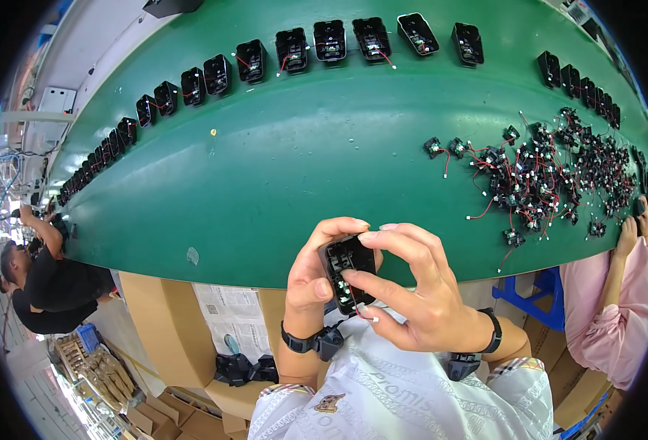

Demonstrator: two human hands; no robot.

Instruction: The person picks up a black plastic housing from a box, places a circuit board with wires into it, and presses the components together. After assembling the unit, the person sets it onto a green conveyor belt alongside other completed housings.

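Note:
Over the near table edge, my left hand (311, 265) is closed round the side of an open black plastic housing (347, 254), its hollow side facing up. My right hand (434, 312) bends over the same housing. Its index finger presses inside, other fingers rest on the far rim, and the thumb is by the near end. Small light-coloured parts show in the housing, and a red wire (354, 296) with a white plug comes out near that thumb. The fingers partly hide the inside.
On the green table (280, 161), black housings (330, 40) stand in a curved row along the far side. A pile of small black modules with red wires (536, 176) lies right. Cardboard boxes (155, 315) stand below the edge. A co-worker in pink (610, 308) sits right; others are left.

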